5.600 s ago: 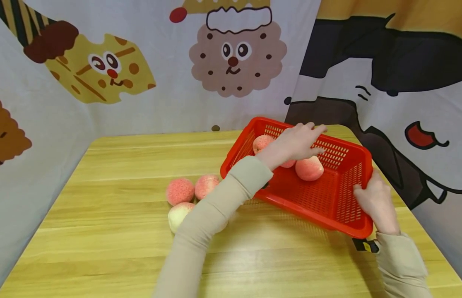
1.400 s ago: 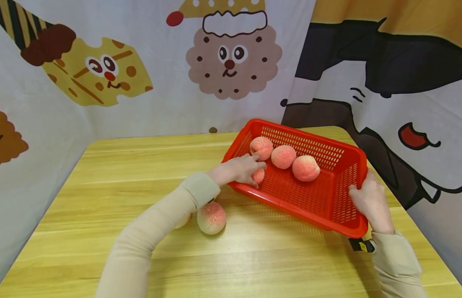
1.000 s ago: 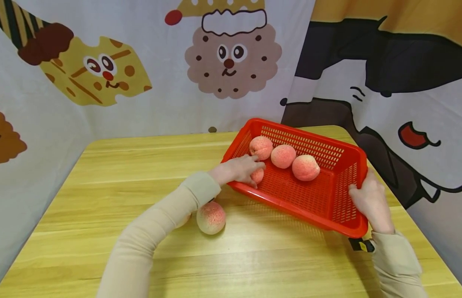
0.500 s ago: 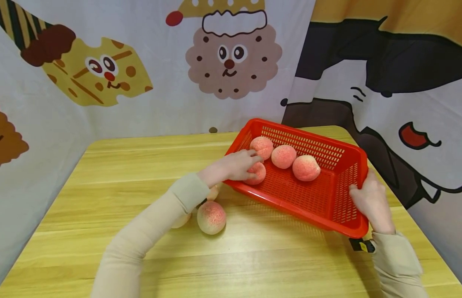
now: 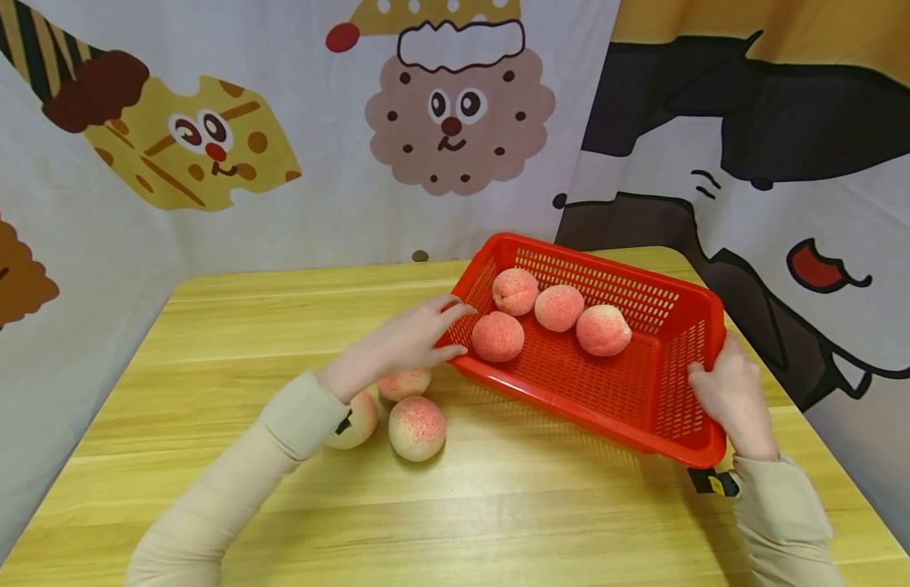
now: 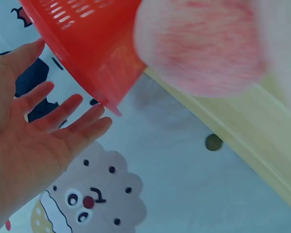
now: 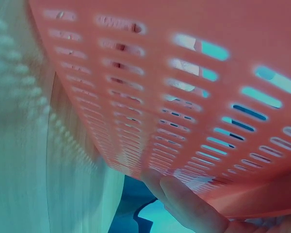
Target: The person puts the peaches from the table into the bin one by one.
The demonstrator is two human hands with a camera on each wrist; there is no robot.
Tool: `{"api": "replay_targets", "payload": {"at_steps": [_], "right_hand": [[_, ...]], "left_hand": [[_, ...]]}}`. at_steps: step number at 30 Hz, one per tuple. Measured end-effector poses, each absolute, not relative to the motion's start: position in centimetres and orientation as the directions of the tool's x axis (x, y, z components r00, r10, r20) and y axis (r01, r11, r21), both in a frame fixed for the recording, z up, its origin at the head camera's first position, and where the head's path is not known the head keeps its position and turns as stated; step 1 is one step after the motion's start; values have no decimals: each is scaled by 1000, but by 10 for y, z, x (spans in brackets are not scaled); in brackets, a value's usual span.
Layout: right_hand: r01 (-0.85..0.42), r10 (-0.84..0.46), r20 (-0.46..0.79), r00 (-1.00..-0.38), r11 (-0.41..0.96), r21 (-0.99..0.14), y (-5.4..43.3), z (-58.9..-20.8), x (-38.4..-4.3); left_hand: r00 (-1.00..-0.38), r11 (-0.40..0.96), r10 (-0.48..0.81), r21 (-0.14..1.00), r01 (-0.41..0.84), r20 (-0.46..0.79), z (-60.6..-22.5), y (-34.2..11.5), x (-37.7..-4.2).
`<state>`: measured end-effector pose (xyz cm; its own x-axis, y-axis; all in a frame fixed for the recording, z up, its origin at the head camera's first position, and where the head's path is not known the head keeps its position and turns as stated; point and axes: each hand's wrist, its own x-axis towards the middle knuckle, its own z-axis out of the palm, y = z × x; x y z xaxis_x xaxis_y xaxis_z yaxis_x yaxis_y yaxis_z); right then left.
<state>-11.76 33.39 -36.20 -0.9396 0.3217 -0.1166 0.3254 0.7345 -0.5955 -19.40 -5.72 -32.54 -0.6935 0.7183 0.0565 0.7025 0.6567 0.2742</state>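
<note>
Find red basket (image 5: 616,387) on R half of table (image 5: 499,514), open side up, set diagonally w/ long axis from far L to near R. Gripped at R short end by right hand (image 5: 732,391), thumb inside rim. See left hand (image 5: 411,334) at L end of basket, fingers extended & spread wide; can't tell re: contact w/ rim. Loaded w/ 4 peaches (image 5: 560,308): 3 in row along far wall, approx. parallel to long axis, 1 at L end. Note also 3 loose peaches (image 5: 417,429), clustered on table L of basket, 2 partly hidden by left arm.
</note>
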Motion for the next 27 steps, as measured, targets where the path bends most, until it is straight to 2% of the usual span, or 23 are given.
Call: {"api": "replay_targets", "payload": {"at_steps": [7,12,19,27], "right_hand": [[309,320,-86,-944,757,-576,334,-360,-119],[305,319,-78,-945,763,-571,334,-360,-119],[330,329,-109,-938,752,-571,335,-359,-120],[334,328,-117,-937,750,-571,336,-360,-119]], "left_hand": [[-790,739,612,375,560,-24,-334,-84,-181],[-822,807,543,377,454,-172,-342,-96,-176],[-801,869,477,332,368,-362,-347,-100,-177],[-797,884,452,323,339,-401,-356,-94,-185]]}}
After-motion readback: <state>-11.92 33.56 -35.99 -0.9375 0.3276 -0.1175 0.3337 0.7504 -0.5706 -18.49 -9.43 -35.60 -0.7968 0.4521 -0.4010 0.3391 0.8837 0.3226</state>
